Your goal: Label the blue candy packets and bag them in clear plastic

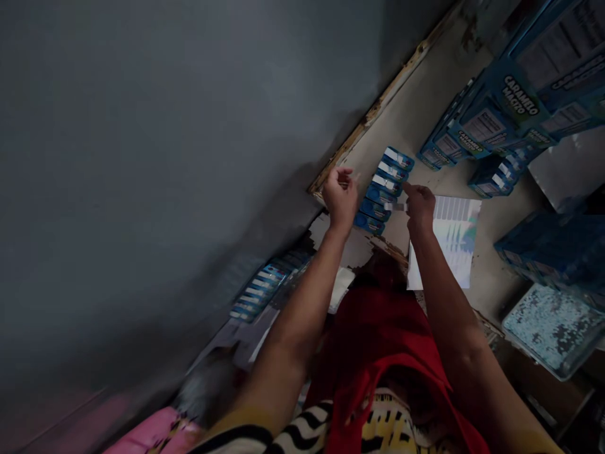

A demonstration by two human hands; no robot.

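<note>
A row of small blue boxes [373,208] lies on the worktop between my hands, the far ones bearing white strips across their tops. My right hand [420,207] is closed on a pale label strip [396,206], which reaches over the edge of the row. On the other side of the row, my left hand [341,197] hovers near the wooden edge with its fingers curled in. A faint pale smear shows by its fingertips, too blurred to name. Partly under my right forearm lies a sheet of labels [458,252], with grey strips along its far end.
Stacked blue candy boxes [486,123] stand at the far right, with more dark blue boxes [553,243] nearer me. A clear tub of small pale blue pieces [553,328] sits at the right. Another row of blue boxes [259,290] is lower left, beside the grey wall [165,139].
</note>
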